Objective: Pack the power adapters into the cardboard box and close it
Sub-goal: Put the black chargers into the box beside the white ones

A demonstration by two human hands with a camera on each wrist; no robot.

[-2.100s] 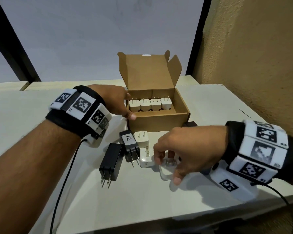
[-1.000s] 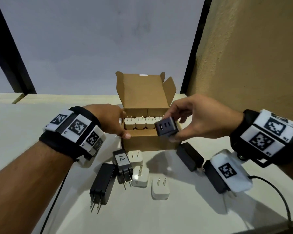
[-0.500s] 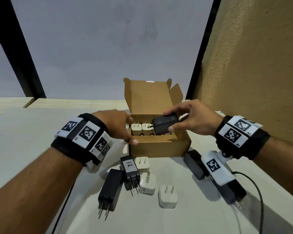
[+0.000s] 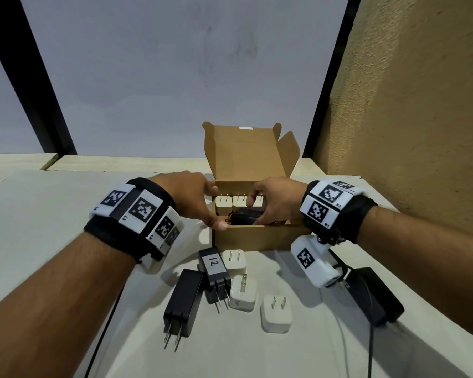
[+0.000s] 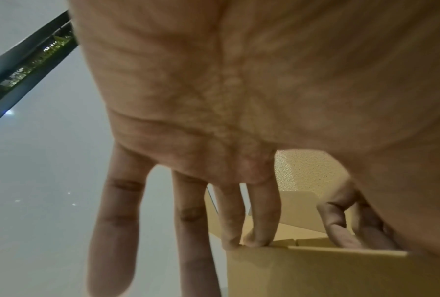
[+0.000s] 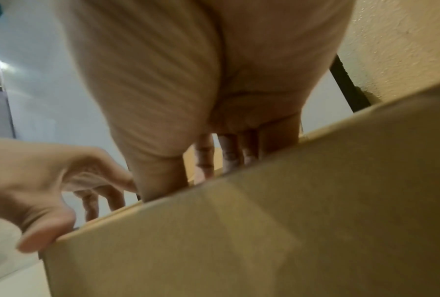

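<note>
The cardboard box (image 4: 257,237) stands open with its lid (image 4: 246,154) upright. White adapters (image 4: 224,207) fill its back row, prongs up. My right hand (image 4: 253,211) reaches into the box and grips a black adapter (image 4: 245,217) lying low in the front part. My left hand (image 4: 216,208) steadies the box's left front corner, thumb on the front edge. In the left wrist view its straight fingertips (image 5: 254,241) rest on the box rim (image 5: 315,253). The right wrist view shows the box's front wall (image 6: 264,231); the adapter is hidden there.
Loose on the table in front of the box lie a long black adapter (image 4: 183,301), a black one labelled 12 (image 4: 213,271), three white adapters (image 4: 276,313) and, under my right wrist, another black adapter (image 4: 374,296). A textured wall (image 4: 407,132) stands close on the right.
My right hand picked a black adapter off the table, carried it over the box and lowered it into the front part. The left hand stayed on the box's corner.
</note>
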